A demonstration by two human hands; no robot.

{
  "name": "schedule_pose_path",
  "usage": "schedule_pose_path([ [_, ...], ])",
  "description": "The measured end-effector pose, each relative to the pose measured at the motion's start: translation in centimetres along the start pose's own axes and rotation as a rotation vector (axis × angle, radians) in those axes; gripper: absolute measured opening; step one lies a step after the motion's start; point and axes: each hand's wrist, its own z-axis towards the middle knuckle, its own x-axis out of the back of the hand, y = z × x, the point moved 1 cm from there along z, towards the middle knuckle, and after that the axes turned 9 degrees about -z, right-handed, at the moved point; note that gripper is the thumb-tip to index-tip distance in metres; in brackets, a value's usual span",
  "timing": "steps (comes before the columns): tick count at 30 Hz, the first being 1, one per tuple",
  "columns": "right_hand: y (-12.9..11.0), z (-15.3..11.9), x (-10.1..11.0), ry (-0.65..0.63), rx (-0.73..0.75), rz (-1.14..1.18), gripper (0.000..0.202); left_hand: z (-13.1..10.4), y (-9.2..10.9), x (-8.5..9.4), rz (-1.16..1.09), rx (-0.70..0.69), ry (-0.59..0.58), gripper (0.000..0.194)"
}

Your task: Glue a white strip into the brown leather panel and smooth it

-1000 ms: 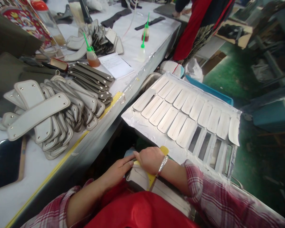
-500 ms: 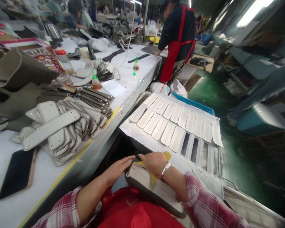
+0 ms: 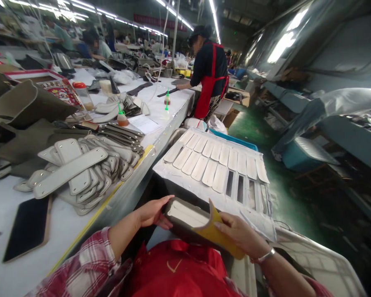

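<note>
My left hand [image 3: 156, 213] grips the left end of a dark grey box-shaped piece [image 3: 185, 231] with an off-white inside, its fingers along the edge and side. In my right hand [image 3: 239, 233] is a yellow piece [image 3: 224, 235] with a curved cut-out and a pointed tip. The yellow piece lies against the right part of the box-shaped piece and hides some of it. Both hands are in front of my red apron, below a board with rows of off-white strips [image 3: 209, 172].
The table on the left bears a pile of off-white straps [image 3: 71, 165], a phone [image 3: 27, 229], dark straps [image 3: 120, 134] and a glue bottle [image 3: 122, 119]. A person in a red apron [image 3: 208, 90] stands at its far end. A blue bin [image 3: 303, 154] is at the right.
My right hand has moved right and down with the yellow piece, uncovering more of the off-white inside. My left hand has shifted slightly around the box's end. The view has tilted up.
</note>
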Motion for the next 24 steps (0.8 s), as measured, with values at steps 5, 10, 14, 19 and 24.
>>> schedule_pose_path([
  [5,-1.7,-0.7,-4.8,0.28,0.002,0.049,0.029,0.0,-0.5,-1.1,-0.113,0.022,-0.01,0.069],
  [10,-2.1,0.3,-8.8,0.34,-0.006,0.196,0.03,0.7,-1.5,-1.7,-0.236,-0.076,-0.008,0.069],
  [14,-2.2,1.3,-11.1,0.235,0.003,0.319,0.027,1.1,-2.1,-1.9,-0.369,-0.217,-0.018,0.066],
  [19,-3.2,2.2,-12.6,0.209,-0.088,0.429,0.026,1.2,-2.5,-2.2,-0.515,-0.311,-0.023,0.062],
  [24,-3.6,2.6,-13.5,0.157,-0.253,0.596,0.026,1.6,-3.5,-1.7,-0.615,-0.343,-0.072,0.061],
])
